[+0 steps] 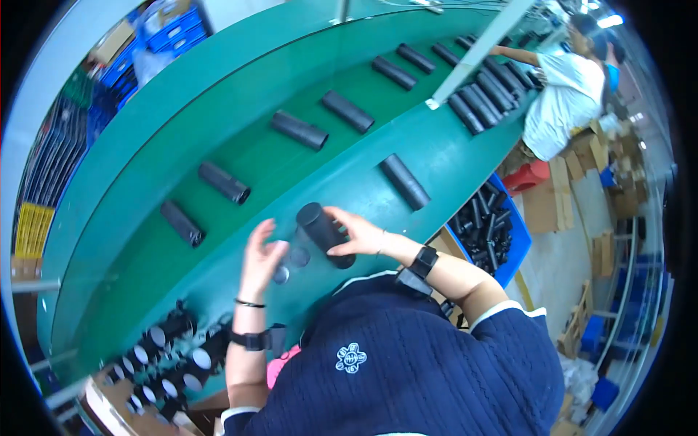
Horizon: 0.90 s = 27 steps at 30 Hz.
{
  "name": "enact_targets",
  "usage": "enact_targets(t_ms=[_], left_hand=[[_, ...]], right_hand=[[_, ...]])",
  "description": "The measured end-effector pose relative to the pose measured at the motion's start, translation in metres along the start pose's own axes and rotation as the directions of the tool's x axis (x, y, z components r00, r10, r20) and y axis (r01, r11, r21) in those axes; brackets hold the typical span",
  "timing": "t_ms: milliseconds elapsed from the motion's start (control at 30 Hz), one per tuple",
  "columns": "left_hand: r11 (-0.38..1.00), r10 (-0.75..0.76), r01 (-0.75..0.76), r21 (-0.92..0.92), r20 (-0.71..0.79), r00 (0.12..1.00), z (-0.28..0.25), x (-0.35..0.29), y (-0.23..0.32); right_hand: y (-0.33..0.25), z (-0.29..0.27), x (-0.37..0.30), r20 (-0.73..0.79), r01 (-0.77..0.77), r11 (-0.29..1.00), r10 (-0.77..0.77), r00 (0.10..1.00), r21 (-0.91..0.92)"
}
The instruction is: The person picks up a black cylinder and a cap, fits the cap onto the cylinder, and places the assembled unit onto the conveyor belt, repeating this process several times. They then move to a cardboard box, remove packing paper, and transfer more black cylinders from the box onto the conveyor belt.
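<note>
In my right hand (356, 234) is a black cylinder (320, 224), tilted, with its closed round end toward the upper left. The fingers and thumb wrap around its right side. My left hand (262, 256) is raised just left of it, slightly blurred, with fingers apart and nothing visible in them. Between the hands, a dark round disc (299, 256) and a small shiny disc (281, 275) lie on the green table (342, 185). Another black cylinder (405, 182) lies on its side beyond my right hand.
Behind a low ledge, several black cylinders (300, 130) lie spaced along the green conveyor belt (254, 156). Black parts with white round faces (201, 357) stand at lower left. A blue bin (518, 243) holds black tubes. At far right, a person (567, 94) reaches over grouped cylinders (483, 94).
</note>
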<state>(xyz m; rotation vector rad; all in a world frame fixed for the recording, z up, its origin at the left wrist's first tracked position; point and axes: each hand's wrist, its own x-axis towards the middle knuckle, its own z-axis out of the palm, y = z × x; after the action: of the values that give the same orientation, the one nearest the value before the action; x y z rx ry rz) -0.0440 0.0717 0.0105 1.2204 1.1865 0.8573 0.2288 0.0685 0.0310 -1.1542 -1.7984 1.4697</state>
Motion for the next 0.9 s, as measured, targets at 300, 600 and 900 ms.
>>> enact_targets(t_ms=[300,600,900], left_hand=[[0.991,0.132,-0.132,-0.005,-0.010,0.991,0.053,-0.079,-0.007],[0.976,0.158,-0.155,0.151,-0.006,0.987,0.052,-0.121,-0.022],[0.968,0.079,-0.070,-0.242,0.025,0.997,0.046,-0.132,-0.024]], right_hand=[[-0.015,0.025,0.000,0.251,-0.194,0.886,0.091,0.964,0.421],[0.006,0.065,-0.020,0.425,-0.327,0.846,0.135,0.895,0.420],[-0.009,0.073,-0.012,0.405,-0.408,0.761,0.209,0.890,0.504]])
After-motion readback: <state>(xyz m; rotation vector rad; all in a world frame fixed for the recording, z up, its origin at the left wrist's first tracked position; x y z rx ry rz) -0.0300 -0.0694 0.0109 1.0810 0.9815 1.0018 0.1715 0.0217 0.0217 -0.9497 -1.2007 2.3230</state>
